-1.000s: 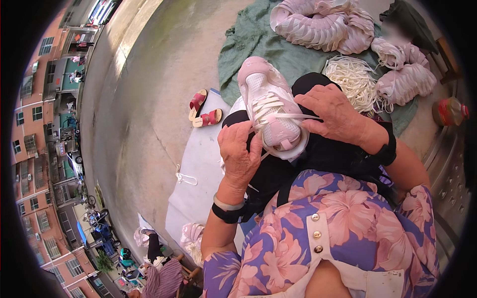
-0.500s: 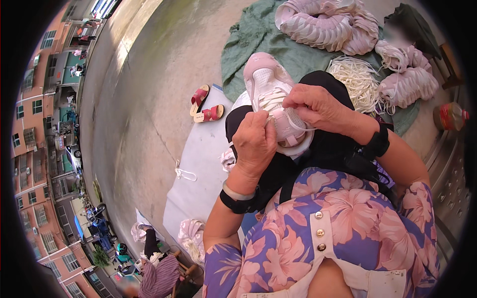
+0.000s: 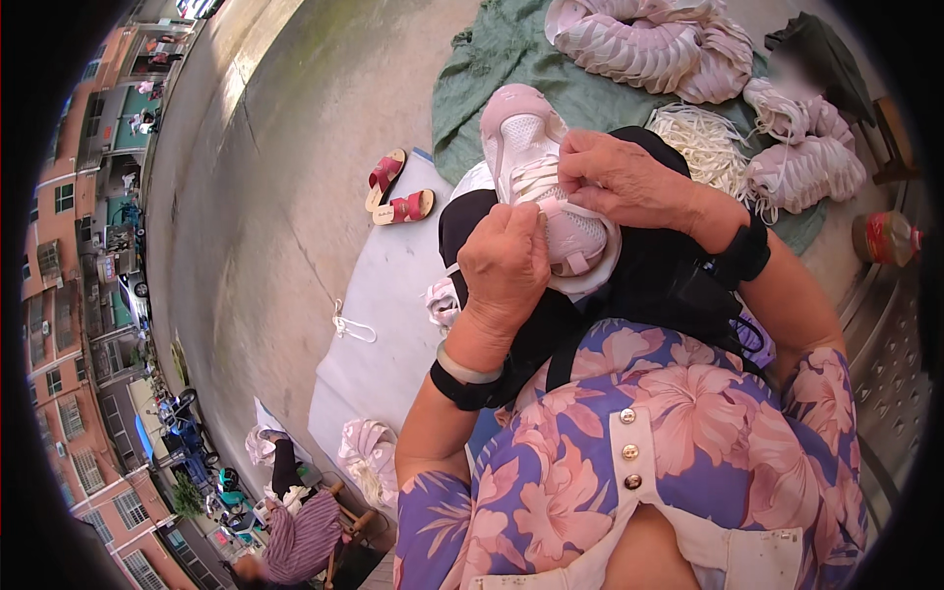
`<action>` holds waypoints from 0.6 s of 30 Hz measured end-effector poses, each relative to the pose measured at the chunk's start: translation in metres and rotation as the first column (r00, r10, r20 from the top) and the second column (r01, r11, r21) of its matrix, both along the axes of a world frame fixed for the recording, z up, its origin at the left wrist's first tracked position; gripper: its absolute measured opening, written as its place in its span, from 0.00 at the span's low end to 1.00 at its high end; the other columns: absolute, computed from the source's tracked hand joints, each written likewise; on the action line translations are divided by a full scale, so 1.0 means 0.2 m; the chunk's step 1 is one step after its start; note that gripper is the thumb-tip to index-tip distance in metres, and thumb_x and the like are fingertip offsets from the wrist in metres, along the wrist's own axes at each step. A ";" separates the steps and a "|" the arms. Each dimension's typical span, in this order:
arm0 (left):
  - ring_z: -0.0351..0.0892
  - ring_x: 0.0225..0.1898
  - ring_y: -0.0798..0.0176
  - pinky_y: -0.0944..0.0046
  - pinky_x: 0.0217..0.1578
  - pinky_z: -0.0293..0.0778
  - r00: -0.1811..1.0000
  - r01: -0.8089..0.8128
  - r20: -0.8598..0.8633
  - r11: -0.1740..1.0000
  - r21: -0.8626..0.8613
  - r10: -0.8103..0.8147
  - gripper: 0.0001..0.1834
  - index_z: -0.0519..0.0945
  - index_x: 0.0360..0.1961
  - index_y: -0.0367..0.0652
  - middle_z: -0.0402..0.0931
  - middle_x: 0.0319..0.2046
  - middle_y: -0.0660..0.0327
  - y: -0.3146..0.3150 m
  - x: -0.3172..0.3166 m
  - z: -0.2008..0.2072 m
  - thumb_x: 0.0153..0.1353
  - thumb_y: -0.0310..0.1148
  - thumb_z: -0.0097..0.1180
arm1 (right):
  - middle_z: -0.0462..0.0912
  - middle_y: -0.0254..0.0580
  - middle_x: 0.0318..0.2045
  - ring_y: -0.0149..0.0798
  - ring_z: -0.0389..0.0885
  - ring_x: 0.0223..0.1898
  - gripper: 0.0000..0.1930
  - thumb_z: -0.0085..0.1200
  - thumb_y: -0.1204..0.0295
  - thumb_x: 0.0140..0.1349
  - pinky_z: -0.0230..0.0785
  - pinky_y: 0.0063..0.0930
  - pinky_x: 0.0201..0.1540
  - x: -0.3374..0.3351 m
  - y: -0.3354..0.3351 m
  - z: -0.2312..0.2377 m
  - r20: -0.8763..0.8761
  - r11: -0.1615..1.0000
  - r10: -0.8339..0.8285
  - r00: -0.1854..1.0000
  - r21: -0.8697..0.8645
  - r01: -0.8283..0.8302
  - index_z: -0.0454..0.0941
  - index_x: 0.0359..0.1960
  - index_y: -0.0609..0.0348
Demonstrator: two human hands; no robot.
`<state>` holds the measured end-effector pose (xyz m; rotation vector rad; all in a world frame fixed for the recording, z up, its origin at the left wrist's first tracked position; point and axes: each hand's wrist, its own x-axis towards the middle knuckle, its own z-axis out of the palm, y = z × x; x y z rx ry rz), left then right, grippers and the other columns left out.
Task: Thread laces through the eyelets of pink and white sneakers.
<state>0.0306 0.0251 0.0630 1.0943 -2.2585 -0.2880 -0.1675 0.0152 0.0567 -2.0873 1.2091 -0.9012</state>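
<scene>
Where the ground is covered: white sheet (image 3: 369,280) to the person's left, green cloth (image 3: 462,113) ahead.
Shoe bundle (image 3: 639,44): pink and white, curved in a coil on the green cloth.
Lace pile (image 3: 703,147): cream, heaped beyond the right knee.
Shoe (image 3: 518,138): pink and white, positioned over the black-clad legs (image 3: 654,258); toe pointing away from the person.
Left hand (image 3: 503,258): beside the lacing (image 3: 536,182); thumb and fingertips pinched together, anything between them hidden.
Right hand (image 3: 629,177): opposite side of the lacing; fingers curled inward; grip cannot be told.
Loose lace (image 3: 356,327): white, looped on the white sheet.
</scene>
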 end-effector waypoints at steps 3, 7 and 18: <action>0.73 0.22 0.52 0.59 0.23 0.68 0.999 -0.008 0.050 1.000 -0.006 0.008 0.05 0.76 0.31 0.40 0.71 0.22 0.56 0.01 -0.01 0.01 0.53 0.24 0.57 | 0.72 0.43 0.32 0.48 0.73 0.38 0.02 0.51 0.77 0.50 0.66 0.38 0.40 0.00 0.01 0.01 0.013 0.999 0.000 1.000 0.034 -0.001 0.74 0.27 0.57; 0.73 0.22 0.52 0.59 0.23 0.68 1.000 -0.019 0.015 1.000 -0.020 0.019 0.04 0.76 0.31 0.40 0.71 0.21 0.56 0.00 -0.02 -0.01 0.53 0.24 0.57 | 0.71 0.41 0.34 0.46 0.72 0.38 0.05 0.55 0.78 0.47 0.64 0.35 0.40 0.03 0.06 -0.03 0.008 0.992 -0.067 0.998 -0.102 0.068 0.72 0.27 0.59; 0.75 0.24 0.54 0.63 0.24 0.69 0.995 -0.036 -0.095 0.999 0.025 0.038 0.03 0.76 0.29 0.39 0.74 0.22 0.56 0.02 -0.04 -0.02 0.53 0.25 0.57 | 0.73 0.38 0.36 0.44 0.70 0.42 0.04 0.51 0.71 0.50 0.58 0.38 0.42 0.00 0.02 -0.03 -0.051 0.989 -0.015 0.999 -0.149 0.007 0.73 0.23 0.58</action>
